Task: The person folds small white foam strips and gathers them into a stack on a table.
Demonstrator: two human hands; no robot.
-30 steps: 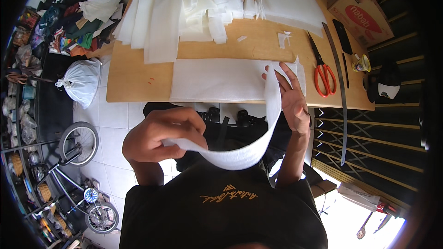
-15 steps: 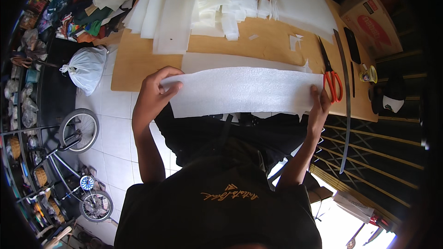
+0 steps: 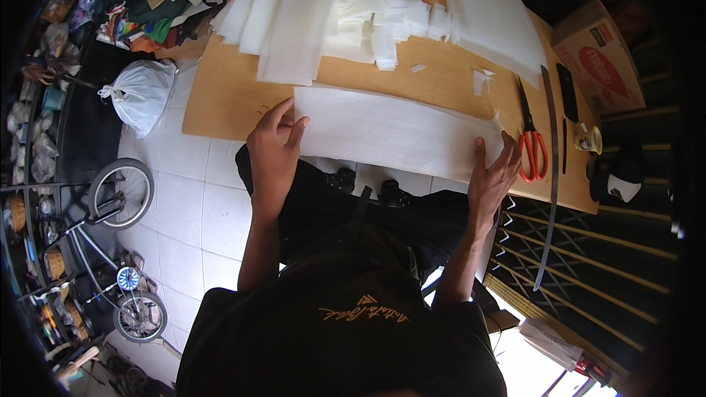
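Note:
A long strip of thin white sheet [image 3: 390, 129] that looks like foam lies along the near edge of the table, its front part reaching over the edge. My left hand [image 3: 276, 143] is at its left end, thumb and fingers apart and touching the corner. At the right end my right hand [image 3: 494, 173] rests with the thumb on the sheet and the fingers spread beside it. Whether more strips lie beneath is hard to tell. Scissors with orange handles [image 3: 532, 143] lie just beyond my right hand.
Long translucent white sheets [image 3: 294, 22] and small cut pieces [image 3: 401, 22] cover the table's far side. A long metal ruler [image 3: 551, 176] juts past the right edge, near a phone-like black object [image 3: 567, 92] and a carton [image 3: 599, 55]. A white bag [image 3: 140, 95] and bicycle [image 3: 121, 195] stand left.
The white strip has gone from being held up between my hands to lying on the table. My fingers have loosened, and the left hand has shifted right.

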